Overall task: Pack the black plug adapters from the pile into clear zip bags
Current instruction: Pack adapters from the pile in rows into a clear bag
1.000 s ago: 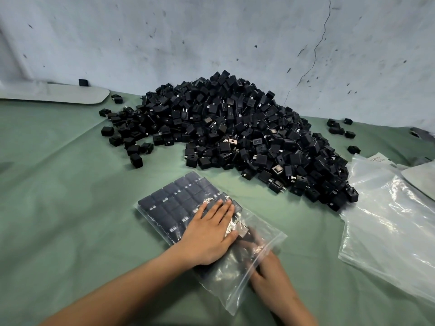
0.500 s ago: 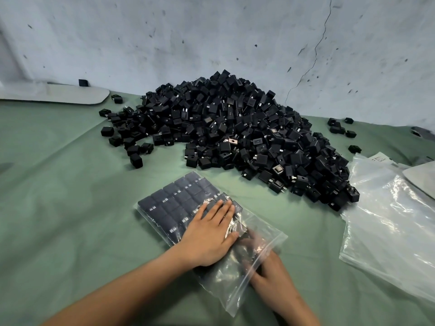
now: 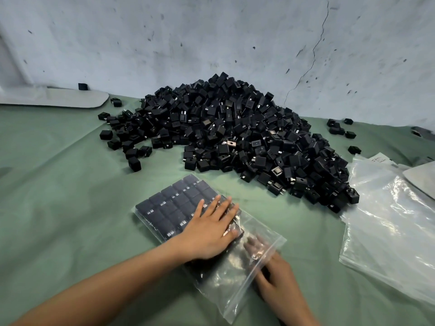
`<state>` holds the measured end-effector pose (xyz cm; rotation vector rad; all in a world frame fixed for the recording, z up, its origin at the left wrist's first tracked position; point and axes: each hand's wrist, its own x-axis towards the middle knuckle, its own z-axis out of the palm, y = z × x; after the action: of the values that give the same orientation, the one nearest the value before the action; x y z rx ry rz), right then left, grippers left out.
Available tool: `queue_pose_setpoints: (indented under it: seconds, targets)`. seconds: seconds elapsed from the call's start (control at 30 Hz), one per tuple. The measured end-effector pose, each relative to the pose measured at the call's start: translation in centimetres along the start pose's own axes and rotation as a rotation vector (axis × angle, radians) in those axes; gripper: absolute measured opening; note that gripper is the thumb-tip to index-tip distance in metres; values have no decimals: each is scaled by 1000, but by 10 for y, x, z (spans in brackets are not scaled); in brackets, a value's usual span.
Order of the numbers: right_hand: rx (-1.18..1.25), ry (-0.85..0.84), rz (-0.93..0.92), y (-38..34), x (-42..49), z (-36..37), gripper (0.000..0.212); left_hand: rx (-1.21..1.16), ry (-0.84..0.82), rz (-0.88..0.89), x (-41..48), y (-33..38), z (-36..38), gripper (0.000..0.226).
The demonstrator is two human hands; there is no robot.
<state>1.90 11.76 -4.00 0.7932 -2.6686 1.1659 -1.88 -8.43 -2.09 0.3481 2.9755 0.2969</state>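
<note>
Left hand (image 3: 209, 234) flat (atop zip bag (image 3: 237, 288))

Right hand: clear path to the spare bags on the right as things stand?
Probably yes, once pulled out: the right hand is partly tucked under the zip bag, apparently holding nothing, and only bare green cloth lies between it and the spare bags.

One left hand (image 3: 209, 231), one right hand (image 3: 275, 276), one partly filled zip bag (image 3: 226, 292), one adapter pile (image 3: 235, 137) too numerous to count.
</note>
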Motion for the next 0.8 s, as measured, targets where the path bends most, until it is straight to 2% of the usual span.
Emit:
queue_pose_setpoints:
  seconds: [0.07,0.2,0.33,0.47,0.53,0.6,0.63,0.7,0.8]
  targets:
    - [119,192,18,1,-4,-4,26,-82,62,-36,23,-6,-14,65]
    - [370,342,202,5,-7,-12,54,-294,264,-165,92,-26,-51,57]
    - [436,367,245,2,-6,-12,35,-364,264,-268,145,-46,-60,46]
    - [492,406,251,3,-5,-14,41,-334,324,-233,155,-52,-58,26]
    - [495,427,242,3,-6,-15,33,-441,394,-213,145,-40,-61,18]
    - [490,456,241,1,-7,-15,27,-687,421,-162,122,-17,-63,12]
    - [477,485,221,-1,-8,-16,26,-847,381,-109,106,-5,-64,11]
    - [383,548,127,-6,-8,-17,23,-1123,192,22,69,18,-60,16]
    - [182,556,-38,-15,-9,-17,16,-1231,-66,133,22,38,-48,36]
